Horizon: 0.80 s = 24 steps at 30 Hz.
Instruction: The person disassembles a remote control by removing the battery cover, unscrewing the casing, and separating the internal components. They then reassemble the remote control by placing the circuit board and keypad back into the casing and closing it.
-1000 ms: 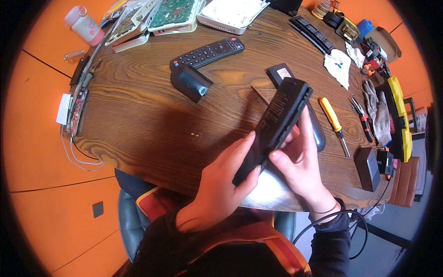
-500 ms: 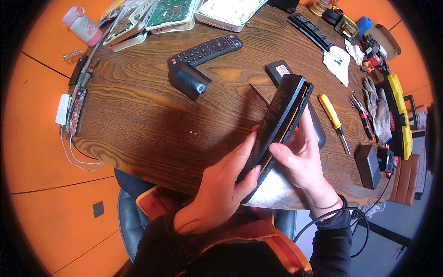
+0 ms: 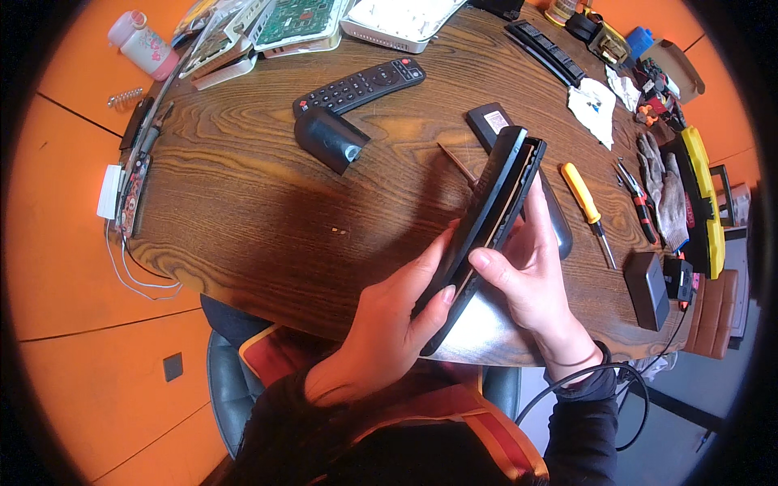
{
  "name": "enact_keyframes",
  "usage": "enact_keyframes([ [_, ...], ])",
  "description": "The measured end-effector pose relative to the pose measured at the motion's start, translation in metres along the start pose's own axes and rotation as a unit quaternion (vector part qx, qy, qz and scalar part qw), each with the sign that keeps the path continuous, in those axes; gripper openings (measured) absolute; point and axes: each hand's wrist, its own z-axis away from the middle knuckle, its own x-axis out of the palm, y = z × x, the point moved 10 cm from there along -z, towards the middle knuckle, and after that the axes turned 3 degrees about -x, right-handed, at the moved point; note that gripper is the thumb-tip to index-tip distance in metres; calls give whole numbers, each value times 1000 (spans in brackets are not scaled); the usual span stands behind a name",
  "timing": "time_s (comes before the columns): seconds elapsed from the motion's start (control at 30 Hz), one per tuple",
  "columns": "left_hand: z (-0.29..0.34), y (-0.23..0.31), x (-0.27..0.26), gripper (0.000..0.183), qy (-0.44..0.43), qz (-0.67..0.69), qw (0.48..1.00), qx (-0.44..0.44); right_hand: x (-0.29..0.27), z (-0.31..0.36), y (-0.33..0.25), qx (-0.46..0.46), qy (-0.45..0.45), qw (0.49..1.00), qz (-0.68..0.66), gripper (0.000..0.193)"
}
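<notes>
Wooden tabletop (image 3: 243,202), left hand (image 3: 393,312) and right hand (image 3: 539,296) snug around black casing (image 3: 486,190) (edge agape).

Upper-body clothing, viewed from above.
Black long fabric sleeves (image 3: 579,437); dark-red cloth band with orange edging (image 3: 496,441); thin black cable (image 3: 646,407) crossing the right cuff (image 3: 582,394).
</notes>
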Motion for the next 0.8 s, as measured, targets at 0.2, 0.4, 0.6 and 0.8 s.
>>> enact_keyframes([
  [0.2,1,4,3,49,5,15,1000,22,3,1,-1,-2,-20,1000,11,98],
  [0.4,2,-19,-10,28,54,59,995,-62,-7,0,-3,-12,28,998,-52,90],
  [0.6,-2,-33,-19,28,87,75,990,-76,-7,-4,-4,-12,42,998,-53,77],
  [0.8,-11,-51,-14,37,69,346,926,-131,1,-5,15,81,10,967,-242,64],
])
